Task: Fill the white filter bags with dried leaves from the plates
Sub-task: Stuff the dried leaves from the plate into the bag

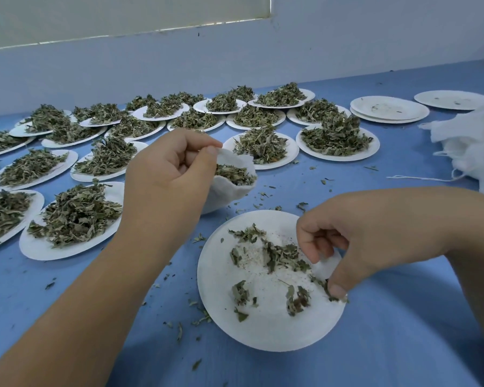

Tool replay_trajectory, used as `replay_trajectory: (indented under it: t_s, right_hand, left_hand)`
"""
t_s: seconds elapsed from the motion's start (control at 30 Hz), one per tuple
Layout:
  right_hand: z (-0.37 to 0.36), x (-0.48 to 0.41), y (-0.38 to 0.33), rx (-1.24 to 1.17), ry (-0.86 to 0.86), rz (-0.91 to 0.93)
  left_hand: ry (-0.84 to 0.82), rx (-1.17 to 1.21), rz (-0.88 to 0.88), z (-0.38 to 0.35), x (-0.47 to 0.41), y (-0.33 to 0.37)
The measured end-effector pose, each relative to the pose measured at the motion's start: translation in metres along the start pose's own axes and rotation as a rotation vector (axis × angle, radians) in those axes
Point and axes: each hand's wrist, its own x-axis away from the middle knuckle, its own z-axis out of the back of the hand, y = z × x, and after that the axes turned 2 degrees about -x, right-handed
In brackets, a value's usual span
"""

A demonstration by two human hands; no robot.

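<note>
We are holding the white filter bag [231, 191] open with the left hand [168, 169], thumb and forefinger pinching its rim. The bag, partly filled, is sitting just beyond the near plate [235, 328]. The right hand [355, 241], fingers curled, is pinching some of the dried leaves [282, 256] at the plate's right edge.

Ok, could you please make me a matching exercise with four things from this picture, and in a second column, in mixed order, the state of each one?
Things:
1. white fabric filter bag
2. nearest round white paper plate
3. far stack of round white paper plates
4. heap of white fabric bags

States:
A. lies loose, strings trailing
B. holds only crumbs
C. pinched open by the left hand, partly filled
D. bears few scattered dried leaves; the right hand pinches some

Pairs: 1-C, 2-D, 3-B, 4-A
</note>
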Motion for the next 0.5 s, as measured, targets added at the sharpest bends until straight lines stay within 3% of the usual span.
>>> replay_trajectory:
  t_s: [0.2, 0.37, 0.5]
  right_hand:
    - [-0.007, -0.006, -0.004, 0.025, 0.063, -0.04]
    - [-0.014, -0.012, -0.011, 0.127, 0.225, -0.015]
    - [-0.004, -0.006, -0.002, 0.017, 0.152, 0.033]
  left_hand:
    - [-0.003, -0.013, 0.005, -0.001, 0.001, 0.001]
    - [-0.007, -0.009, 0.005, -0.001, 0.001, 0.002]
    - [-0.002, 0.003, 0.01, -0.001, 0.001, 0.002]
